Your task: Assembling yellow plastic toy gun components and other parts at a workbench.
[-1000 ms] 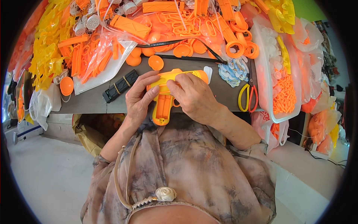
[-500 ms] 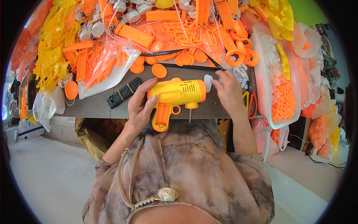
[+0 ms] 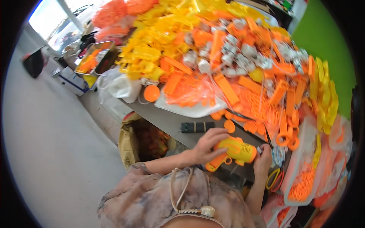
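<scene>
My left hand [image 3: 208, 147] is wrapped round the rear of a yellow and orange toy gun [image 3: 242, 151], held over the near edge of the table. Its orange handle slants down towards me, and its orange front ring faces right. At that front end my right hand [image 3: 263, 159] has its fingers closed on a small whitish piece [image 3: 259, 150], which is partly hidden and blurred. Behind the toy lies an orange round cap [image 3: 229, 126]. To the left rests a black battery-box-like block [image 3: 197, 127] with bands round it.
Orange and yellow plastic parts [image 3: 228, 87] with white motor-like pieces heap across the table. At right stand a clear bin [image 3: 288, 190] of small orange pieces and scissors [image 3: 278, 179] with red and yellow handles. An open sack [image 3: 128, 146] sits below the table's left edge.
The view has swung left and tilted, so the table now slants down to the right. My right fingers have closed in on the whitish piece at the toy gun's front. The left hand keeps its hold.
</scene>
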Tool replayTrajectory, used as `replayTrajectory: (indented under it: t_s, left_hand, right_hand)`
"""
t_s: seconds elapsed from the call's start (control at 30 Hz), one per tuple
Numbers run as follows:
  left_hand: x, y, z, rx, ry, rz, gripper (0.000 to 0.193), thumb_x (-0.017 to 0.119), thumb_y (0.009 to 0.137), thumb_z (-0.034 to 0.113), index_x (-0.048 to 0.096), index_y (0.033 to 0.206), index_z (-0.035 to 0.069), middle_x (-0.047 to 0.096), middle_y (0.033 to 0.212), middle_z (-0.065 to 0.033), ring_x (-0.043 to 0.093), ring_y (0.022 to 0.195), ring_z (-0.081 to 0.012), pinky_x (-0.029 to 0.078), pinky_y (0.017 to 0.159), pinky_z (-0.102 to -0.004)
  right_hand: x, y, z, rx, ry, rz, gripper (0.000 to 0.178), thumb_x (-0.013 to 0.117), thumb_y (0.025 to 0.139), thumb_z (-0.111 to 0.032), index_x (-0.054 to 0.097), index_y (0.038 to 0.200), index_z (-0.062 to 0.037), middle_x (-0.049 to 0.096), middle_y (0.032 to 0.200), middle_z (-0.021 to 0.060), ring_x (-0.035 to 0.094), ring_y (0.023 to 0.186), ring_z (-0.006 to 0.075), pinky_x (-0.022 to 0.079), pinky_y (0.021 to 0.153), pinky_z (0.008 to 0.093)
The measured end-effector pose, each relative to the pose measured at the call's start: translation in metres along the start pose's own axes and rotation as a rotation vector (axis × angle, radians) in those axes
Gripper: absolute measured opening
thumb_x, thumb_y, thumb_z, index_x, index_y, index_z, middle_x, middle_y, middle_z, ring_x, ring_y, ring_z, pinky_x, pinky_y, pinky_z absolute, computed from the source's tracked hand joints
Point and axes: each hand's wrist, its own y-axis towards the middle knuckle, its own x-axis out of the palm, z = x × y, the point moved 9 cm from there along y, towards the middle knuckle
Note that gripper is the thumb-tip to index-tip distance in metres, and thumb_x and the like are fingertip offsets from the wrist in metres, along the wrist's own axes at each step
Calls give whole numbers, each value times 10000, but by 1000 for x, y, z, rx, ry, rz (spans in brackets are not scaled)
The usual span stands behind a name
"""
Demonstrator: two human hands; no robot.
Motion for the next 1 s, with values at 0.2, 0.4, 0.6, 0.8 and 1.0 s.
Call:
replayTrajectory:
  t_s: [0.2,0.4,0.6,0.8,1.0]
  left_hand:
    - [-14,25,35,137,15,37,444,698,788,110,535,1175,-33,533,1207,-196,545,1050,-331,436,877,-395]
    - [15,49,37,-10,-205,-17,477,736,785,174,545,1189,8,583,1096,-166,583,969,-278,475,821,-349]
    - [57,47,32,-244,-411,-282,273,707,797,92,609,1028,-15,651,766,-89,639,675,-175,514,611,-300]
    - [57,39,14,-528,-609,-348,140,646,857,77,612,949,-22,652,767,-55,627,678,-103,510,587,-260]
    - [36,31,3,-617,-757,-194,113,604,896,83,604,942,-20,636,796,-24,593,700,-56,496,606,-210]
  right_hand:
    - [1,3,3,136,377,63,252,590,814,22,526,1056,-2,493,720,28,443,599,96,363,520,240]
    - [-39,8,-42,162,877,63,317,574,807,64,512,1114,18,503,834,16,451,585,39,322,455,158]
    - [-47,-6,-97,-3,889,31,338,589,794,65,493,1111,0,529,778,6,440,561,22,300,452,154]
    - [-32,-3,-90,95,1106,-54,376,611,808,23,488,1163,6,555,780,30,453,520,40,355,446,165]
    - [-24,7,-124,38,1188,-109,474,571,795,79,452,1247,5,554,788,31,503,611,63,398,547,174]
